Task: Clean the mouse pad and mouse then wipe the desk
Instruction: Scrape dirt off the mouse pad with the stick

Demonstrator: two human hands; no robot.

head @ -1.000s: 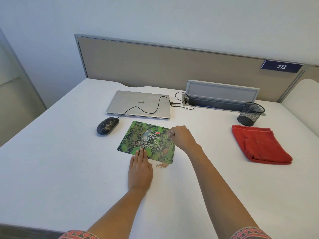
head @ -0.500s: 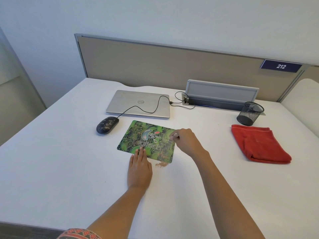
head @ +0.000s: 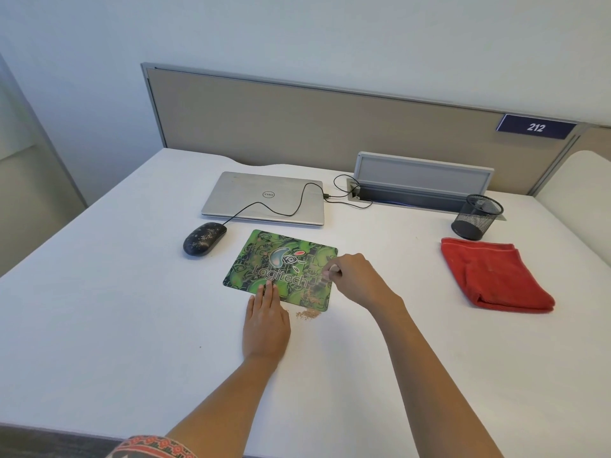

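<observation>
Pad (head: pixel 281 267) step ongoing: left hand (head: pixel 266 322) lying flat, pinning edge; right hand (head: pixel 355 279) pinching small brush (head: pixel 325 276), sweeping crumbs (head: pixel 307 314) off. Next prob mouse (head: pixel 204 239), w/ lighter strokes.

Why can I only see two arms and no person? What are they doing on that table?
The camera sits on the person's head and looks down, so you see what they see: their own arms and a white desk.

The left hand lies flat, fingertips pressing the near edge of a green mouse pad to keep it from sliding. The right hand pinches something small with a pale handle, probably a little brush, over the pad's right side. A small heap of brown crumbs lies on the desk just off the pad's near edge.

Also on the desk: a dark speckled mouse to the pad's left, its cable running to a closed silver laptop behind, a folded red cloth to the right, and a black mesh cup behind the cloth.
</observation>
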